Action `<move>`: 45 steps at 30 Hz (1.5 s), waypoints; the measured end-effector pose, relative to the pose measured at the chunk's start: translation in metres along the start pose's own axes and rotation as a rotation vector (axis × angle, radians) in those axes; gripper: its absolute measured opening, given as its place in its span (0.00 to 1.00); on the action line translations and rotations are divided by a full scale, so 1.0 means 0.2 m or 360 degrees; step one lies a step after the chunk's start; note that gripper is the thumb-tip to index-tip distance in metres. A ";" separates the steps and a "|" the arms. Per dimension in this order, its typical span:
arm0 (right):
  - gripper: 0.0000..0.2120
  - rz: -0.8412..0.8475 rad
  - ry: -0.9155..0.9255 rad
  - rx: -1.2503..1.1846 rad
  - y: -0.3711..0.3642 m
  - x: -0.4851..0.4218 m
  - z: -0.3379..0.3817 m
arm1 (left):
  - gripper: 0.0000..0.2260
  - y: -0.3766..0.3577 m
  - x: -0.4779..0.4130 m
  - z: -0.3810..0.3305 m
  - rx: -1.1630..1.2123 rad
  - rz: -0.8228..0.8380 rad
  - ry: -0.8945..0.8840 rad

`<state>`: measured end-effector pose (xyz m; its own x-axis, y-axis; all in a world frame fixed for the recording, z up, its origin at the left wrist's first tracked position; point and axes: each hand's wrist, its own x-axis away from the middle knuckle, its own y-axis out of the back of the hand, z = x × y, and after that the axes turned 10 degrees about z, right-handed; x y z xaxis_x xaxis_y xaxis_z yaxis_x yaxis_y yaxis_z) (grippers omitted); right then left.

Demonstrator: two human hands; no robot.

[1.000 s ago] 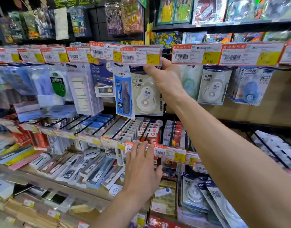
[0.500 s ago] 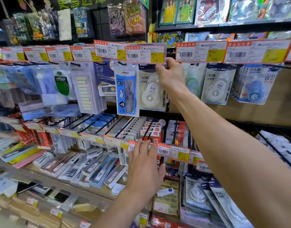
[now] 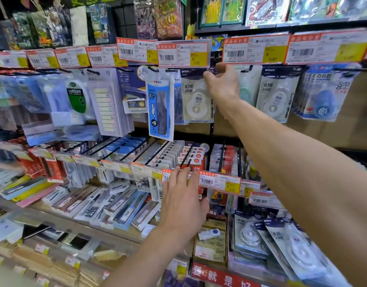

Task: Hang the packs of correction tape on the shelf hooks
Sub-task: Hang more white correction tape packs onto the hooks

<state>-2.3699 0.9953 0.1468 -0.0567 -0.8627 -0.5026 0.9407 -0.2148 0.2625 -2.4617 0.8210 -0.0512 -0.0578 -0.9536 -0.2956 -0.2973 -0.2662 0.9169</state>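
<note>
A pack of white correction tape hangs under the top row of price tags, just left of centre. My right hand reaches up and pinches its upper right corner, close to the hook, which the price tag hides. More of the same packs hang to the right. My left hand lies flat with straight fingers against the lower row of price tags, holding nothing. Several loose correction tape packs lie stacked at the lower right.
Black hooks jut out from the middle row with stationery packs. A blue ruler pack hangs left of the tape. Glue tape packs hang far right. Pens and ink boxes fill the lower shelf.
My right hand has slid slightly down and right along the top of the hanging pack. The left hand stays on the lower tags. The view has moved a little closer.
</note>
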 end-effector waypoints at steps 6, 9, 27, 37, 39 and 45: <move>0.15 0.0122 -0.0018 0.0059 0.16 0.27 -0.06 | 0.30 0.01 -0.02 0.01 0.0058 -0.0063 -0.0056; 0.07 0.0239 0.0057 0.0048 0.27 0.48 -0.08 | 0.28 0.03 0.01 -0.03 0.0070 -0.0107 -0.0097; 0.10 0.0528 -0.1024 0.0943 0.82 1.56 -1.02 | 0.21 -0.56 0.31 -0.43 0.0611 0.0799 0.0229; 0.45 0.0645 -0.1224 0.1246 0.86 1.41 -1.15 | 0.16 -0.89 0.25 -0.81 0.1679 0.1152 0.1027; 0.48 0.0672 -0.1251 0.1258 0.85 1.39 -1.17 | 0.13 -0.92 0.23 -0.83 0.1812 0.1152 0.1092; 0.45 0.0690 -0.1278 0.1315 0.83 1.37 -1.21 | 0.07 -0.84 0.19 -0.85 0.2349 0.1143 0.1257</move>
<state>-2.1481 0.8342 -0.1469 -0.2567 -0.9090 0.3284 0.4554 0.1860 0.8707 -2.2523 0.8051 -0.1712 -0.2567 -0.7660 0.5894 -0.9507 0.0903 -0.2967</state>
